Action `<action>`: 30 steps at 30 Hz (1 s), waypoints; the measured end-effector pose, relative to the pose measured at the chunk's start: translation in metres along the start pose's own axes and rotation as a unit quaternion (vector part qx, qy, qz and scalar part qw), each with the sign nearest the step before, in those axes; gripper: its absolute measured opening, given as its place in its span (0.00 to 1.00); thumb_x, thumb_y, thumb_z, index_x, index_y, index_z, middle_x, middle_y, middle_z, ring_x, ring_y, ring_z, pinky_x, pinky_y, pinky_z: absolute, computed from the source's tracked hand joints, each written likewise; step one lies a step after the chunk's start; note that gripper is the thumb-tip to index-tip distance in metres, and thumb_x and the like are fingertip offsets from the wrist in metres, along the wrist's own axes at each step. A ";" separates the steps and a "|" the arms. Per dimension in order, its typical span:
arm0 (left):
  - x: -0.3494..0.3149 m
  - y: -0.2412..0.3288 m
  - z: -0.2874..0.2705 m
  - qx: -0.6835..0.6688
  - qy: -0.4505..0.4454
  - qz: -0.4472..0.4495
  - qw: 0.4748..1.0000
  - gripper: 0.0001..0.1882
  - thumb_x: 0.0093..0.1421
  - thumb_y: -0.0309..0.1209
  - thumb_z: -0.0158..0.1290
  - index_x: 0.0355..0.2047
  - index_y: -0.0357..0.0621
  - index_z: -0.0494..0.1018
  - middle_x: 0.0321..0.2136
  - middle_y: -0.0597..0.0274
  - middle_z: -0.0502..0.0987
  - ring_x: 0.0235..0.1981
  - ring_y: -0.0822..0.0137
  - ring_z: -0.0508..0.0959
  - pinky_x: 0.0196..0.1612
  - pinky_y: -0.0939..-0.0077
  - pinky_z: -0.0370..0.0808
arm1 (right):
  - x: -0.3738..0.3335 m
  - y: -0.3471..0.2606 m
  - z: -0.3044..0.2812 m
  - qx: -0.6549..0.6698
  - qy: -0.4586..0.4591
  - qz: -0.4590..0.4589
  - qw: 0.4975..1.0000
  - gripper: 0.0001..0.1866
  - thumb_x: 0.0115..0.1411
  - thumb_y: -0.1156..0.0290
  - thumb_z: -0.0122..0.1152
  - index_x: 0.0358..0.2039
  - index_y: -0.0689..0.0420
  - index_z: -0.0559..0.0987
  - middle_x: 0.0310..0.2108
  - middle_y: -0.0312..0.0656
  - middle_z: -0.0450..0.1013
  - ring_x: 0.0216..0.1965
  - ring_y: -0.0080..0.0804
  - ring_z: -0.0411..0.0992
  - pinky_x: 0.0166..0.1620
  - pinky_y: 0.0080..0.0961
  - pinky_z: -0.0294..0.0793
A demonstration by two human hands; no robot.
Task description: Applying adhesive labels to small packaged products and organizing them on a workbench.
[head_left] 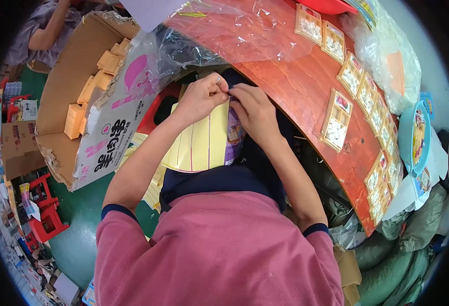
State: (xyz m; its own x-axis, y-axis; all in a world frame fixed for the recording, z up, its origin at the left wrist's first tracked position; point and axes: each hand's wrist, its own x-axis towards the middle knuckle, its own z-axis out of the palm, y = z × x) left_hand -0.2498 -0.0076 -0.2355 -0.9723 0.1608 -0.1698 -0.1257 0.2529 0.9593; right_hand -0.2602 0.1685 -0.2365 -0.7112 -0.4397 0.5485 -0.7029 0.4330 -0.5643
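A yellow sheet (194,148), divided by dark lines into long strips, lies across my lap. A purple printed strip (233,137) runs along its right side. My left hand (203,98) is closed at the sheet's upper edge, thumb and forefinger pinched together. From the right, my right hand (255,111) reaches over the purple strip with its fingers bent. Its fingertips meet those of the left hand at the sheet's top right corner. What exactly lies between the fingertips is too small to make out.
At left stands a cardboard box (56,117) with orange plastic trays (74,121) inside. The red-brown table (296,86) curves along the right, bearing several small compartment trays (335,122) of white pieces. A blue basket (410,137), clear plastic film (265,30) and red stools (48,222) are around.
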 end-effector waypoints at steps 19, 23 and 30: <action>0.004 -0.014 0.004 -0.105 0.016 -0.030 0.994 0.06 0.53 0.23 0.53 0.31 0.38 0.68 0.21 0.68 0.72 0.24 0.82 0.69 0.27 0.85 0.65 | -0.012 0.006 -0.007 -0.096 -0.017 -0.033 0.995 0.16 0.45 0.82 0.59 0.37 0.61 0.76 0.45 0.47 0.69 0.43 0.43 0.71 0.44 0.31 0.72; 0.002 -0.014 0.005 -0.044 0.047 -0.014 0.998 0.07 0.54 0.24 0.53 0.32 0.39 0.67 0.22 0.69 0.72 0.24 0.81 0.70 0.28 0.85 0.65 | -0.020 0.006 -0.006 -0.115 -0.003 -0.068 0.991 0.15 0.45 0.80 0.60 0.36 0.60 0.75 0.43 0.46 0.70 0.41 0.44 0.71 0.43 0.31 0.71; 0.002 -0.008 0.026 0.371 0.191 0.270 0.868 0.12 0.50 0.29 0.57 0.33 0.41 0.68 0.27 0.57 0.72 0.31 0.59 0.73 0.35 0.69 0.67 | -0.111 -0.040 -0.083 0.016 -0.098 -0.098 0.990 0.13 0.41 0.80 0.62 0.29 0.57 0.71 0.33 0.45 0.75 0.33 0.38 0.75 0.31 0.27 0.72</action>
State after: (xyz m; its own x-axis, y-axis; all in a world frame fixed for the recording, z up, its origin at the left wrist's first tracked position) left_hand -0.2456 0.0152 -0.2490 -0.8620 0.1555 0.4824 0.3930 0.8062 0.4423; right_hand -0.1539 0.2651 -0.2232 -0.5428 -0.6592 0.5204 -0.8243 0.2997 -0.4803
